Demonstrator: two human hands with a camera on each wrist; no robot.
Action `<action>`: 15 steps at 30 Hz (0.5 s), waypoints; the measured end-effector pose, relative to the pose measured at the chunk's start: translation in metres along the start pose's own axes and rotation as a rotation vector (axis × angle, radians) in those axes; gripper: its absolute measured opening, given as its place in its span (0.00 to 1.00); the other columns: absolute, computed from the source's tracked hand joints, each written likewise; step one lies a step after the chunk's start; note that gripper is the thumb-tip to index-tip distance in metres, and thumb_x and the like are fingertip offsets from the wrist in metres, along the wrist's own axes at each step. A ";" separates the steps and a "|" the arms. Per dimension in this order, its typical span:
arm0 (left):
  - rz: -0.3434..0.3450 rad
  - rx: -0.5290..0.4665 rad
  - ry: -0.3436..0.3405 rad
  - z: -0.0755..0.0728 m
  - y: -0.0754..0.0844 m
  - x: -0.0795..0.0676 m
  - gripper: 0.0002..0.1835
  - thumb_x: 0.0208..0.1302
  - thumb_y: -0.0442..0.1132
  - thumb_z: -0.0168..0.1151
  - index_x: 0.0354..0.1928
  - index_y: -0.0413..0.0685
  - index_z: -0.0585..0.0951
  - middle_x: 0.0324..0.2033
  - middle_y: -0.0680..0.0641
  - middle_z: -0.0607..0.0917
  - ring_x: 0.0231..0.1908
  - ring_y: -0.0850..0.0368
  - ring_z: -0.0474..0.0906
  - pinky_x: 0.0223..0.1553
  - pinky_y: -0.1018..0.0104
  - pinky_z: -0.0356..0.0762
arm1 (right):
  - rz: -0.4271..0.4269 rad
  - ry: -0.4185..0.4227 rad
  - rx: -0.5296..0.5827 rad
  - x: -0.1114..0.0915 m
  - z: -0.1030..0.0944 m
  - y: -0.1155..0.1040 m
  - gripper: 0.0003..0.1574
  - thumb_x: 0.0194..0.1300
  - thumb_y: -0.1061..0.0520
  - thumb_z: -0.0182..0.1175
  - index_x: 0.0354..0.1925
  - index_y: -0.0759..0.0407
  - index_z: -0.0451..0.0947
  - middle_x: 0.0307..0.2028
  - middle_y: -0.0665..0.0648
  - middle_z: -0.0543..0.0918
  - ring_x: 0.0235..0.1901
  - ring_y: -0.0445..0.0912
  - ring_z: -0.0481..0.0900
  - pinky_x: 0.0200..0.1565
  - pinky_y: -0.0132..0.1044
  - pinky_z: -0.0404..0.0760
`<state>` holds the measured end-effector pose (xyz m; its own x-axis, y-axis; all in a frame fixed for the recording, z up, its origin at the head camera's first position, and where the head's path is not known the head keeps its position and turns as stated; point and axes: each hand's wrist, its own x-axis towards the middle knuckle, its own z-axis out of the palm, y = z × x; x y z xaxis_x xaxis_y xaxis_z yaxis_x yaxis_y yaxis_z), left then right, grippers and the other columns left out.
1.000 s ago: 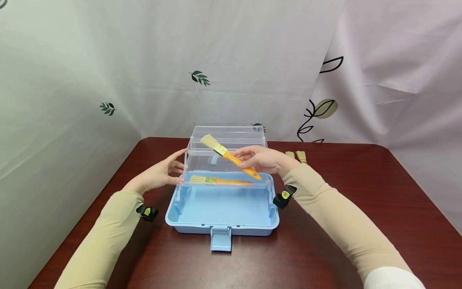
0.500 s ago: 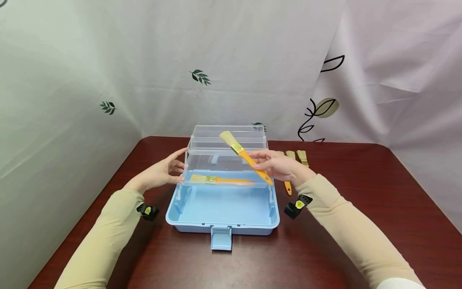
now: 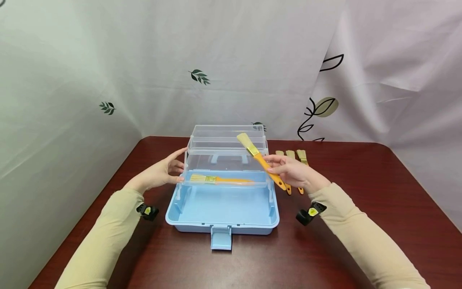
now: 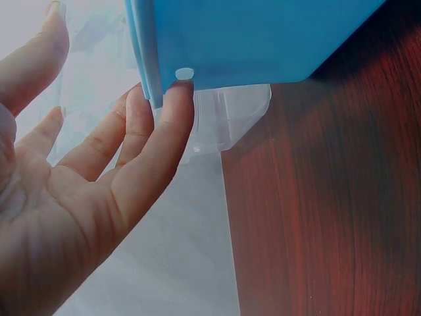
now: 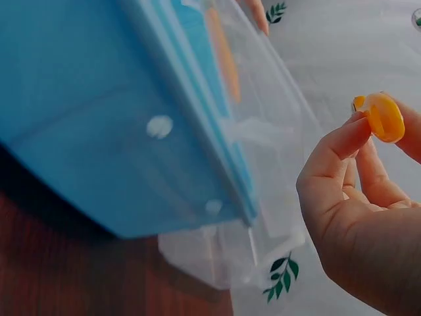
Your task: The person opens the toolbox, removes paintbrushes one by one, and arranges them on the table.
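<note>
A paintbrush (image 3: pixel 262 162) with pale bristles and an orange handle is pinched near the handle's end by my right hand (image 3: pixel 290 171). It tilts above the right end of a light blue toolbox (image 3: pixel 221 206). At the toolbox's left end my left hand (image 3: pixel 153 175) holds the clear plastic tray (image 3: pixel 227 160), thumb at its front corner and index finger at its back. Another paintbrush (image 3: pixel 220 180) lies inside, seen through the clear plastic. In the right wrist view the held handle's end (image 5: pixel 386 118) shows between thumb and fingers.
Several more paintbrushes (image 3: pixel 302 157) lie on the table right of the toolbox, partly behind my right hand. A blue latch (image 3: pixel 221 239) hangs at the toolbox's front. The dark red table (image 3: pixel 371 184) meets a pale cloth backdrop (image 3: pixel 231 80).
My right hand has moved right with the paintbrush, from over the middle of the toolbox to its right end, and more of the brushes on the table show. My left hand stays put.
</note>
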<state>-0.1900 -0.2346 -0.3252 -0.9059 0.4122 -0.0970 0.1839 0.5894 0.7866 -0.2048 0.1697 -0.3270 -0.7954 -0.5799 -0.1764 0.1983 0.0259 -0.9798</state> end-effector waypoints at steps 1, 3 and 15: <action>0.001 0.000 0.000 0.000 0.000 0.000 0.53 0.56 0.39 0.69 0.75 0.60 0.43 0.56 0.34 0.72 0.56 0.39 0.70 0.54 0.48 0.75 | -0.001 -0.005 0.006 -0.002 -0.002 0.001 0.19 0.67 0.68 0.49 0.53 0.52 0.70 0.43 0.48 0.77 0.43 0.41 0.74 0.44 0.27 0.75; 0.002 -0.006 0.000 0.000 0.001 -0.001 0.53 0.56 0.39 0.69 0.75 0.59 0.43 0.56 0.34 0.72 0.56 0.39 0.70 0.54 0.48 0.76 | -0.001 -0.008 0.013 -0.005 -0.006 0.004 0.19 0.67 0.68 0.50 0.53 0.52 0.70 0.44 0.47 0.78 0.43 0.40 0.75 0.45 0.28 0.75; 0.002 -0.006 0.001 0.000 0.001 -0.001 0.54 0.55 0.41 0.70 0.74 0.61 0.43 0.56 0.35 0.72 0.56 0.40 0.70 0.54 0.47 0.75 | -0.004 0.058 0.126 -0.031 -0.036 0.018 0.17 0.68 0.66 0.51 0.49 0.47 0.71 0.43 0.46 0.78 0.40 0.37 0.75 0.42 0.26 0.76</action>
<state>-0.1890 -0.2345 -0.3247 -0.9060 0.4126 -0.0943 0.1840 0.5845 0.7902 -0.1971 0.2173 -0.3427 -0.8273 -0.5317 -0.1812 0.2625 -0.0806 -0.9616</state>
